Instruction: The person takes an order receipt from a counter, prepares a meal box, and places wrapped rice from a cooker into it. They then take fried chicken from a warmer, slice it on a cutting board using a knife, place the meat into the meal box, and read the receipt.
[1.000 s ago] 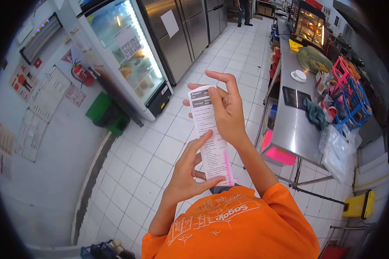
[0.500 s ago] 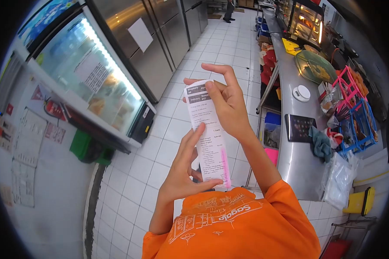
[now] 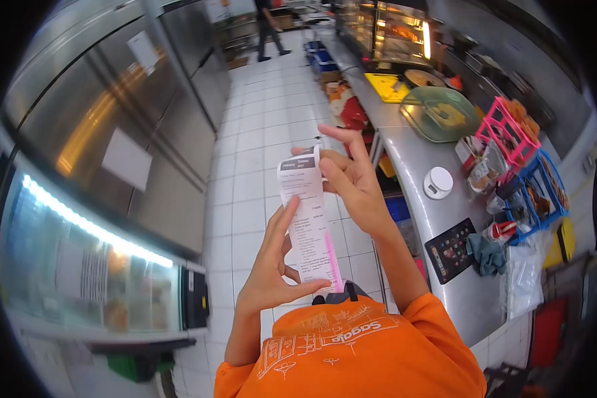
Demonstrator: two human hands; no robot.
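A long white printed receipt [image 3: 308,225] with a pink streak along its lower right edge hangs before the orange shirt. My right hand [image 3: 355,179] pinches its top right edge between thumb and fingers, the index finger raised away. Lower down on the left side, my left hand [image 3: 275,259] holds it, with a finger on the print and the thumb across the bottom end. The top of the paper curls back, so the uppermost line is partly hidden.
On the right, a steel counter [image 3: 404,142] bears a tablet [image 3: 450,251], a white scale [image 3: 438,182], a green tray [image 3: 441,114] and baskets. A lit glass-door fridge [image 3: 66,265] and steel cabinets [image 3: 93,106] line the left. A person [image 3: 268,30] stands far ahead on the tiled floor.
The view has swung and advanced: the fridge and steel cabinets are nearer on the left, and more of the counter shows. The receipt's top has curled back. Both hands still hold it.
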